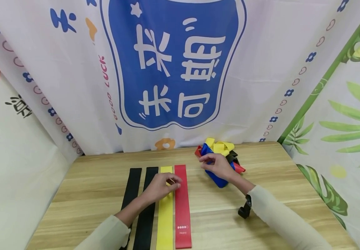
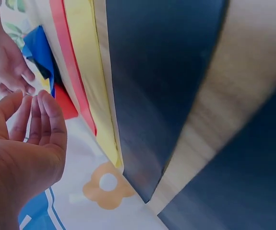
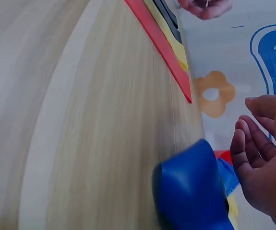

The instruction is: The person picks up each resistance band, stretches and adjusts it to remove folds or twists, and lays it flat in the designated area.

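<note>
Flat on the table lie a red resistance band, a yellow band and two black bands, one black band beside the yellow and another black band at the far left. My left hand hovers over the yellow and red bands, fingers loosely bent, with nothing in its grasp. To the right, my right hand hangs over a crumpled heap of bands, fingers loosely bent and holding nothing. In the heap are a blue band, a yellow band, red ends and a black piece.
The wooden table ends at the back against a white printed curtain. At the right hangs a leaf-patterned cloth. A black wrist device sits at the right sleeve cuff.
</note>
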The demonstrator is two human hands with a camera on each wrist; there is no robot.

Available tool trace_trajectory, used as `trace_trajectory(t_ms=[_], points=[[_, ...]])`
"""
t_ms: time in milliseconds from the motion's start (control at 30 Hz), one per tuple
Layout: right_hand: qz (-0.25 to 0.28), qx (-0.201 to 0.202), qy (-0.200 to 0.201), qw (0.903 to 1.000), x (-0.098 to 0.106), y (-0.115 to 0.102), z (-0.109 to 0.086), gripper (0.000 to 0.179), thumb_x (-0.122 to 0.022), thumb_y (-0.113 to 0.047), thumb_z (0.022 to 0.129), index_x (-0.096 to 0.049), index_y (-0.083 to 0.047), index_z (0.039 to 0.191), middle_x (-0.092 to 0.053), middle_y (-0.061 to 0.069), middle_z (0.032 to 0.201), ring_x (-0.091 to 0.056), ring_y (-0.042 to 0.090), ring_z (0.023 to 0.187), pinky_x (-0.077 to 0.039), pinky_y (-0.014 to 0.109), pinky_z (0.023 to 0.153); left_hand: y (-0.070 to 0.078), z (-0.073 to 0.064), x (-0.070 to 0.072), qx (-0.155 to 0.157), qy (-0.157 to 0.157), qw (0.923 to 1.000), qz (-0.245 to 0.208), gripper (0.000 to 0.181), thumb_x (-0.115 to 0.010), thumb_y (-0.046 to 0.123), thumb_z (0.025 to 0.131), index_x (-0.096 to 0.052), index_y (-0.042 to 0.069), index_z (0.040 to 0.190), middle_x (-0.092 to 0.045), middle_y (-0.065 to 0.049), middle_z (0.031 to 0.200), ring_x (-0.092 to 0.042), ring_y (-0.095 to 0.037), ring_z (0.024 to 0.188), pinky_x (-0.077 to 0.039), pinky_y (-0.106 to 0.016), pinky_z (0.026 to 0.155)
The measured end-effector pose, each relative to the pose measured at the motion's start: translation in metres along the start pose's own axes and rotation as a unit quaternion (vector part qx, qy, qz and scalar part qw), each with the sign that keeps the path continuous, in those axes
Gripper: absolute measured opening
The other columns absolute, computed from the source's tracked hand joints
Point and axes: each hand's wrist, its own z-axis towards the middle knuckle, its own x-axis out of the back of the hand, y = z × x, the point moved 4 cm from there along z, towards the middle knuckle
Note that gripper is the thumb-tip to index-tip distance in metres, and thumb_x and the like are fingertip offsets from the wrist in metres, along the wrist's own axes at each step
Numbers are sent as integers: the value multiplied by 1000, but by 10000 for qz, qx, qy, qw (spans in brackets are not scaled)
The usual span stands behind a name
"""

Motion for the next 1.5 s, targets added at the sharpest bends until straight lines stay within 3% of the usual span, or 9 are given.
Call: trace_trajectory(t_ms=[233, 533, 733, 900, 1100, 1300, 1500], points=[[-194, 8, 131, 9997, 21, 6, -18, 23, -81, -7, 93, -77, 0, 115, -78, 15, 108, -72, 14, 88, -61, 25, 74, -2, 18, 2, 19, 541, 9980, 340, 24, -76, 8, 98, -76, 3, 122, -76, -3, 111, -68, -17, 99, -61, -31, 85], [-119, -360, 146, 9992, 41, 17, -38, 25, -81, -10, 94, -76, 0, 116, -77, 14, 110, -72, 23, 96, -60, 23, 77, -7, 49, 3, 259, 1068, 9937, 208, 30, -75, 10, 99, -73, 6, 129, -75, -8, 120, -69, -21, 106, -61, -38, 90], [-126, -494, 115, 9986, 48, 22, -49, 25, -82, -10, 93, -76, -1, 115, -76, 12, 106, -71, 22, 93, -60, 26, 75, -3, 71, -2, 299, 1302, 9910, 111, 35, -73, 13, 101, -71, 6, 135, -72, -12, 131, -68, -28, 118, -62, -41, 94], [-236, -475, 62, 9986, 55, 27, -59, 25, -83, -10, 92, -76, 0, 114, -75, 11, 103, -71, 22, 91, -60, 26, 72, 1, 90, -10, 341, 1326, 9906, 81, 40, -72, 16, 102, -67, 5, 140, -69, -12, 137, -63, -33, 128, -58, -45, 102], [-385, -370, 97, 9985, 62, 31, -67, 26, -85, -13, 91, -77, -2, 113, -76, 12, 102, -69, 20, 89, -56, 25, 67, 3, 109, -21, 152, 1248, 9921, -11, 43, -71, 14, 102, -64, 5, 144, -65, -12, 144, -59, -35, 135, -52, -50, 110], [-541, -481, 87, 9973, 63, 34, -76, 24, -85, -13, 90, -78, -5, 112, -76, 11, 106, -69, 15, 92, -57, 25, 71, -2, 121, -30, 173, 1128, 9934, 91, 48, -71, 20, 103, -61, 8, 148, -61, -7, 150, -53, -29, 143, -45, -50, 118], [-634, -526, 38, 9966, 60, 39, -82, 24, -86, -15, 90, -79, -7, 111, -76, 12, 108, -68, 13, 89, -57, 25, 71, -4, 132, -37, -15, 1127, 9936, 120, 53, -72, 16, 102, -56, 3, 151, -57, -15, 154, -51, -33, 145, -42, -49, 120]])
